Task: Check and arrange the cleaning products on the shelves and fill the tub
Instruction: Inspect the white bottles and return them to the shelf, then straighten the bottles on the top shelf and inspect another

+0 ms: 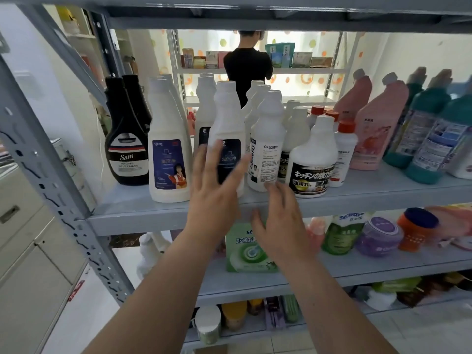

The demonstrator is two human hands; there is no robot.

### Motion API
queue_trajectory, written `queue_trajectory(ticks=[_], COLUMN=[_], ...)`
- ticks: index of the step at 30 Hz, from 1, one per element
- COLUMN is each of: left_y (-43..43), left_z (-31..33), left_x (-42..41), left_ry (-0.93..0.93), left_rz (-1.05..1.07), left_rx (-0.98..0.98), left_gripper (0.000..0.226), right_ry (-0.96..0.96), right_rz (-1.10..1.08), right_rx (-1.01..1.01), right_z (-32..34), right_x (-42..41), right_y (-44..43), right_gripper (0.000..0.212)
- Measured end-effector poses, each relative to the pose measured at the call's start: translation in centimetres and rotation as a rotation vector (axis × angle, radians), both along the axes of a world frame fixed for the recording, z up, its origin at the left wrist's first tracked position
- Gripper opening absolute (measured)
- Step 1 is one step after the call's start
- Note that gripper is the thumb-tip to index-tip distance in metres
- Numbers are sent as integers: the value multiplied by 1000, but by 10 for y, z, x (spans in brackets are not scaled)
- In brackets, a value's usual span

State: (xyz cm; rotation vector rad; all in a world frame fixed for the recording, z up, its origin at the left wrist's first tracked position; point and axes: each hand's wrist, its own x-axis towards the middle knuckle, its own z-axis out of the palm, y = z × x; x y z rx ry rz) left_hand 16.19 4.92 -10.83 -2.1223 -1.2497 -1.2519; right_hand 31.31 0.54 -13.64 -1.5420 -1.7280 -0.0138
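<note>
A grey metal shelf (143, 213) carries rows of cleaning bottles. My left hand (217, 185) is spread open with straight fingers in front of a white bottle with a dark blue label (227, 118); whether it touches is unclear. My right hand (281, 215) hovers open at the shelf's front edge, just below a white "Oil enemy" bottle (268, 139). Left of these stand a white bottle with a blue picture label (167, 149) and a black "Sam" bottle (126, 139). A white bottle with a black Japanese label (313, 159) stands to the right.
Pink bottles (373, 123) and teal bottles (434, 134) fill the shelf's right end. The shelf below holds a green box (245, 254), a green pouch (342, 233), and a purple jar (380, 236). A person in black (247, 67) stands behind the rack. Grey cabinets (30, 251) are at left.
</note>
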Motion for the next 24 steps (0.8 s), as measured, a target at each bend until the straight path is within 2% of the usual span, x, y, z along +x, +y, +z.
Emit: queue_trajectory(ticks=[2,3,6,14,20,24], left_y=[4,5,7,5,-12,-18], left_z=[-5,-7,-11,-20,-43,-50], left_x=[3,3,-4,-17,-21,-26], left_ry=[231,290,350,298,278,275], left_rz=[49,83,165,137,108,116], left_rx=[68,51,0,-13,-67,-70], left_gripper=[56,54,47,45,50,53], right_ry=[51,63,78,200,237,268], right_rz=[-15,-26,-47,-87,-149,-185], right_rx=[1,-11,-37,3,-47,-15], right_z=[1,2,7,26,34,33], right_x=[-4,-6,-12,-22,-27,-35], right_y=[4,6,11,35,48,50], right_gripper=[68,73,82,87,106,104])
